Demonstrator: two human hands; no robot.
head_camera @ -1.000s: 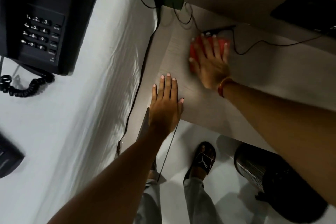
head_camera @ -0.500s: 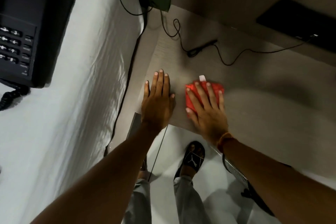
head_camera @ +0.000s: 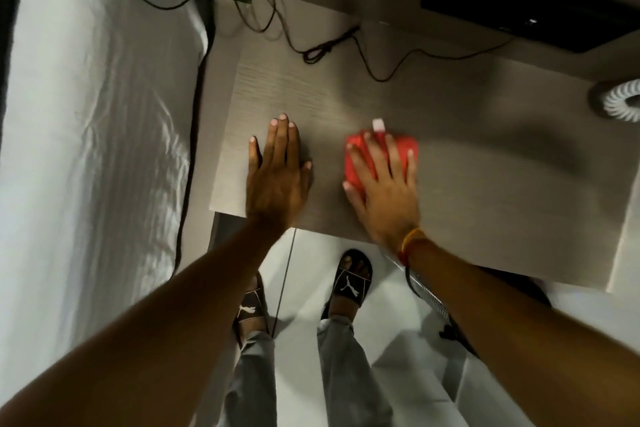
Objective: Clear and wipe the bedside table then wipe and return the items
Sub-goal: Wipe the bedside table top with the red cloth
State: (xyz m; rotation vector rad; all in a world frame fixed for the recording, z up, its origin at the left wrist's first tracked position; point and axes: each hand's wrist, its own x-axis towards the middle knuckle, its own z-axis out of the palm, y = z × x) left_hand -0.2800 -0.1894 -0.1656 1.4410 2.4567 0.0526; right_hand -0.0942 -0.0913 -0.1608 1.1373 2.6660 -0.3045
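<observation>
Clearly the wiping step is in hand. The right hand [head_camera: 384, 191] presses flat, fingers spread, on a red cloth [head_camera: 356, 156] near the front edge of the bench [head_camera: 485, 191]. The left hand [head_camera: 277, 173] rests flat and empty on the bench just beside it, fingers straight, bracing. A black cable [head_camera: 346, 45] lies loose toward the back, and a bed [head_camera: 97, 135] stands to the left. Next, probably, the cloth must sweep rightward over the part not yet covered, clear of the cable.
</observation>
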